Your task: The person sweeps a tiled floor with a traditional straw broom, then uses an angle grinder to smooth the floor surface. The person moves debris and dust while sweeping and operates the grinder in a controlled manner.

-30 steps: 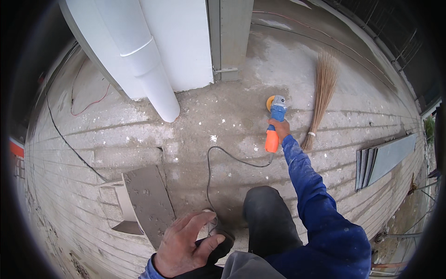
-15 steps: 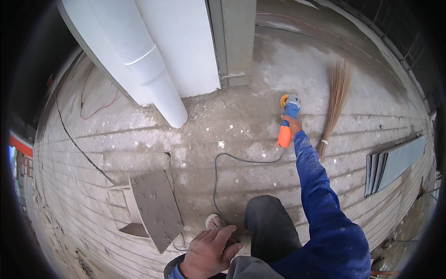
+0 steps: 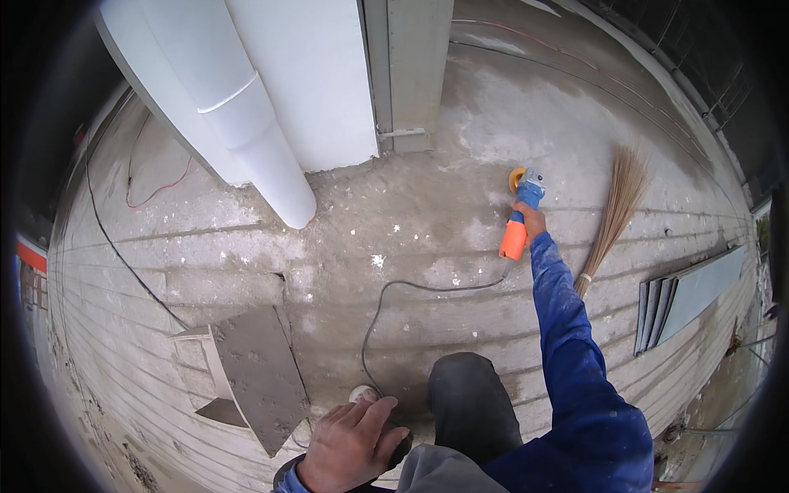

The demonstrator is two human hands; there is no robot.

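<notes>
My right hand (image 3: pixel 531 219), at the end of an outstretched arm, grips an angle grinder (image 3: pixel 530 195) with a blue body, orange rear part and yellow disc. The grinder is low over the rough concrete floor, or on it; I cannot tell which. Its grey cord (image 3: pixel 408 284) curves back toward my legs. Just right of that forearm lies a broom of thin brown sticks (image 3: pixel 615 209), its tied end near my sleeve. My left hand (image 3: pixel 349 444) is near my bent leg, thumb and fingers apart, with nothing visible in it. A dark shape lies partly hidden beneath it.
A white pipe (image 3: pixel 261 156) slopes down beside a white wall panel (image 3: pixel 312 82) and a grey post (image 3: pixel 408 74). Left of my legs stands a mud-stained board box (image 3: pixel 255 370). Several grey slabs (image 3: pixel 699 292) lie stacked at right. A black cable (image 3: pixel 123 242) crosses the floor at left.
My right hand has shifted right across the floor with the grinder. The broom has also moved right and nearer to me. The view has turned slightly; my left hand keeps its pose.
</notes>
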